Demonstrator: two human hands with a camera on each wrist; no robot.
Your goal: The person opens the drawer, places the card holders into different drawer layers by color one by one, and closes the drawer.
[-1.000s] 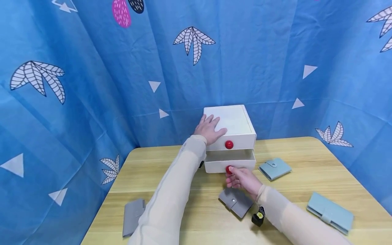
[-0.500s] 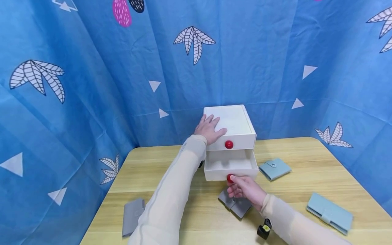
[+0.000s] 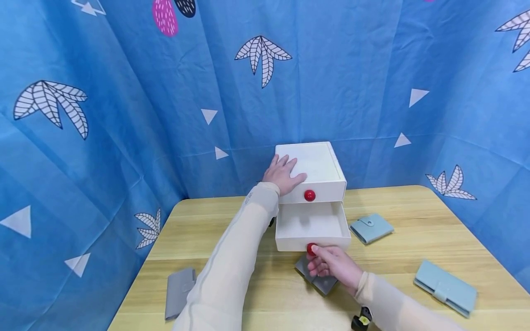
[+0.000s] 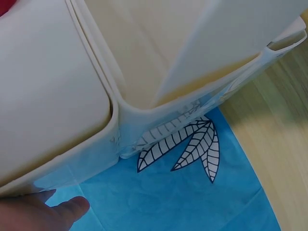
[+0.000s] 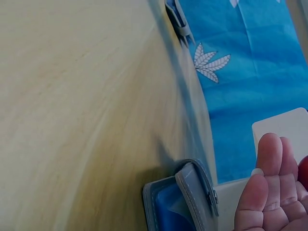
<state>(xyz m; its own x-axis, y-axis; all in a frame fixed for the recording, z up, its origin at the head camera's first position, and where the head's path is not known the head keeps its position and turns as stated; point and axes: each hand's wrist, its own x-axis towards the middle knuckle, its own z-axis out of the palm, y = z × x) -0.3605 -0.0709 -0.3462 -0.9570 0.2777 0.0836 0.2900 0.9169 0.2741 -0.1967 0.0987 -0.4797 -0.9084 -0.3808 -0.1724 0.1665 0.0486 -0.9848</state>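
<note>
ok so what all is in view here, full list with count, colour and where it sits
table: 1, pale wood, under everything
curtain: 1, blue with printed shapes, behind and beside the table
drawer box: 1, white, back of the table
lower drawer: 1, white, pulled out of the box
red knobs: 2, red, one per drawer front
grey wallets: 2, grey, one front left, one partly behind the right hand
blue wallets: 2, light blue, right side
wrist devices: 2, black, one per wrist
sleeves: 2, cream, both arms
left hand: 1, on the box top
right hand: 1, pinching the lower knob
</note>
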